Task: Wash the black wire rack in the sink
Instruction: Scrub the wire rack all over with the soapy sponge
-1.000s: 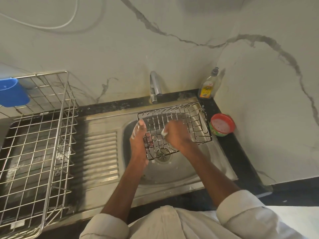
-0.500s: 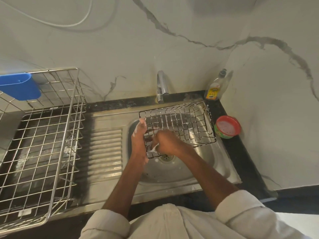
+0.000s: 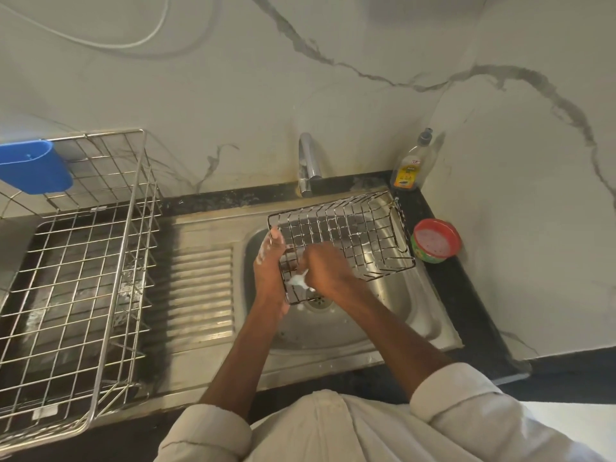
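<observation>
Both hands on black wire rack (image 3: pixel 343 238) over sink (image 3: pixel 393 315): left hand (image 3: pixel 270 261) grips edge, right hand (image 3: pixel 325 268) clutches sudsy scrubber (image 3: pixel 297 280).

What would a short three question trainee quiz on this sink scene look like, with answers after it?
1. True or false: the faucet is running water onto the black wire rack.
2. Which hand steadies the rack's edge: A) left hand, B) right hand?
3. What stands beside the sink, against the wall corner?

Key:
1. False; no stream shows.
2. A; the right hand scrubs inside the rack with something sudsy.
3. A dish soap bottle, with a red-rimmed tub nearer the camera.
</observation>
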Action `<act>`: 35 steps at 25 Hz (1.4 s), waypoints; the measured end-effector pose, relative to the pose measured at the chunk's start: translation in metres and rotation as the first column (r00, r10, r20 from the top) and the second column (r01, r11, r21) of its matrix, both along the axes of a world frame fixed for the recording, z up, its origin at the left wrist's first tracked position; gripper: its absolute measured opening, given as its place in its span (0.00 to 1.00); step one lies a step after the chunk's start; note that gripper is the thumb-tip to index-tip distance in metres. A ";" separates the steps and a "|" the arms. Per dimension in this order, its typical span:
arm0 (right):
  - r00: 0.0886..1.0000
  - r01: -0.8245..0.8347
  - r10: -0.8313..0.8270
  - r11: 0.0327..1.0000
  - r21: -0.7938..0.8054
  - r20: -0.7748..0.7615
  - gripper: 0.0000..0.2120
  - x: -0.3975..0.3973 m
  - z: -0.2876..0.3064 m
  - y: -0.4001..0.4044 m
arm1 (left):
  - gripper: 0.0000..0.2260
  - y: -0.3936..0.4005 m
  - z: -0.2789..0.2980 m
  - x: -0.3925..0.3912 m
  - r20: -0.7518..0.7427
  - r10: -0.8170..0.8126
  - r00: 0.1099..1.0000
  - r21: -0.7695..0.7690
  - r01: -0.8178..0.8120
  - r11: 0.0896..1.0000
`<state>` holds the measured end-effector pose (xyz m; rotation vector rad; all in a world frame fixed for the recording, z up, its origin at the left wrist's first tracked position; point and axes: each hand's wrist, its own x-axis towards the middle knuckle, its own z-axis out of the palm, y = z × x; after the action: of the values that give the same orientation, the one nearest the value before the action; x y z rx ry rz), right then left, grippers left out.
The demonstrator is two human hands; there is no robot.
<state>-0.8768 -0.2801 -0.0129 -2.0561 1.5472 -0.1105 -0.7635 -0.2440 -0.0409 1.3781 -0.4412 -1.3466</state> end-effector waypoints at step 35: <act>0.918 0.247 -0.201 0.964 -0.095 0.343 0.14 0.004 0.021 0.009 | 0.51 0.012 0.034 -0.008 0.081 0.106 0.991 -0.107 -0.097 0.990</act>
<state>-0.8726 -0.2708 0.0083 -1.8329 1.5878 -0.6336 -0.7711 -0.2321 -0.0070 1.3591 -0.4848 -1.1693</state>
